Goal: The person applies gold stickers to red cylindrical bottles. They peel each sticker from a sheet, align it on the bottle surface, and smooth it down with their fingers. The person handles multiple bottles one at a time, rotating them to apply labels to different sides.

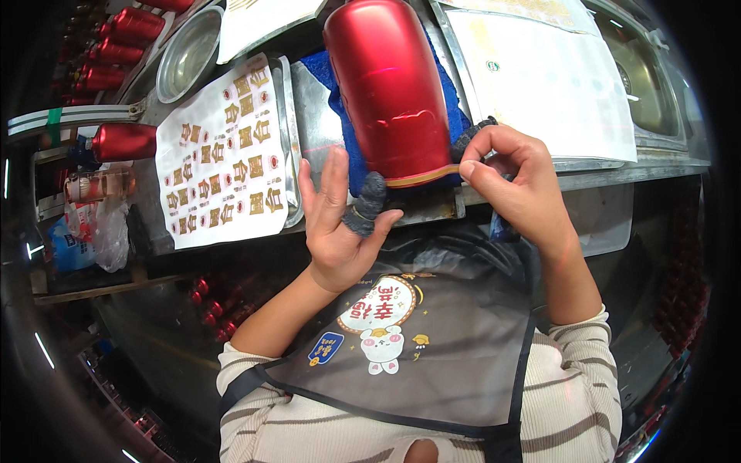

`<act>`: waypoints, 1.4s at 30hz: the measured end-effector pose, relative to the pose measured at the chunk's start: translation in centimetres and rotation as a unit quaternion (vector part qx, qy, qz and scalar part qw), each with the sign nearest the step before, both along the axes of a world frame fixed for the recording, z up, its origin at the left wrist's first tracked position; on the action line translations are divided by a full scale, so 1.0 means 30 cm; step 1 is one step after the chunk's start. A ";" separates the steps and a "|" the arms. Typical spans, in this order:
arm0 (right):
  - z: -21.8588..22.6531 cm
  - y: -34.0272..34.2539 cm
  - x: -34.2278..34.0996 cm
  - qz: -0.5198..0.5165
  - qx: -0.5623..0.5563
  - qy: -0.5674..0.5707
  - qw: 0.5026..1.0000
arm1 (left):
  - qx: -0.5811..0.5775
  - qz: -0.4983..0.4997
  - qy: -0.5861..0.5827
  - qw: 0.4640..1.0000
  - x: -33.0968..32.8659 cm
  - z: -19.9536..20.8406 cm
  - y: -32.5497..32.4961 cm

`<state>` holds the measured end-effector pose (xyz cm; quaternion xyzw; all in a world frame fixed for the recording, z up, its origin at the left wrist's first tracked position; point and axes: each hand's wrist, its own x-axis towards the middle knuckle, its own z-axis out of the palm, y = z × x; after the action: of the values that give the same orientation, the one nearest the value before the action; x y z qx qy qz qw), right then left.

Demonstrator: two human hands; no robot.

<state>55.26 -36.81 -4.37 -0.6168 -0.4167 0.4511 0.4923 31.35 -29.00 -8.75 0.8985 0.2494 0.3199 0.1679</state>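
A glossy red bottle (390, 85) lies on a blue towel (455, 85), its near end toward me. A thin gold strip (421, 177) runs across that near end. At the strip's right end, the thumb and a finger of my right hand (519, 181) pinch it. A dark fabric finger sleeve covers one right finger beside the bottle. My left hand (340, 220) is open at the left of the near end, fingers spread. Its index finger wears a dark grey finger sleeve (369, 204), which points up close to the bottle.
To the left lies a white sheet of gold and red decals (224, 154) on a metal tray. Beyond it stands a metal bowl (189, 54). White paper sheets (540, 85) cover the right side, beside a metal basin (641, 77). More red bottles (123, 143) are at far left.
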 end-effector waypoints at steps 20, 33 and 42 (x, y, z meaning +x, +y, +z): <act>0.019 -0.016 0.015 -0.010 -0.009 0.011 1.000 | 0.088 -0.058 0.044 0.993 0.040 0.059 0.051; -0.002 0.003 -0.004 0.013 0.004 -0.041 0.999 | 0.040 0.008 -0.044 0.998 0.139 0.054 0.074; 0.010 -0.008 -0.008 -0.005 0.007 0.002 1.000 | 0.039 -0.038 0.008 0.998 -0.005 0.033 0.033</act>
<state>55.03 -37.06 -4.08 -0.6148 -0.4154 0.4469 0.4997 31.19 -28.02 -7.77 0.9157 0.2036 0.3158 0.1425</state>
